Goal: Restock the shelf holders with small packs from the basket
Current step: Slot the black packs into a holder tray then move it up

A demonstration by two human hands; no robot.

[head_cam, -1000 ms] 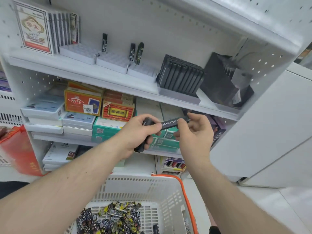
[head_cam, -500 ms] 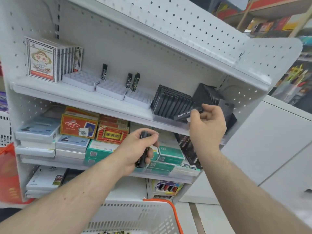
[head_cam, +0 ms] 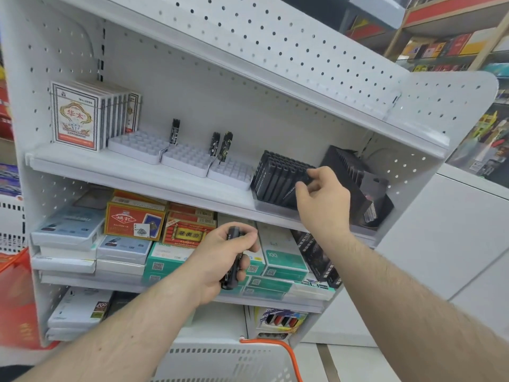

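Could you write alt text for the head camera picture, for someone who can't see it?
A person's right hand slots a slim black pack into a black holder on a white shelf, while the left hand grips more black packs lower down. Three white trays nearby stand mostly empty, and a white basket sits below.

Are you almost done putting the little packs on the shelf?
Not yet. The black slotted holder looks nearly full. The right hand is slipping one slim black pack into it, and the left hand holds another dark pack. The three white grid trays hold only three packs.
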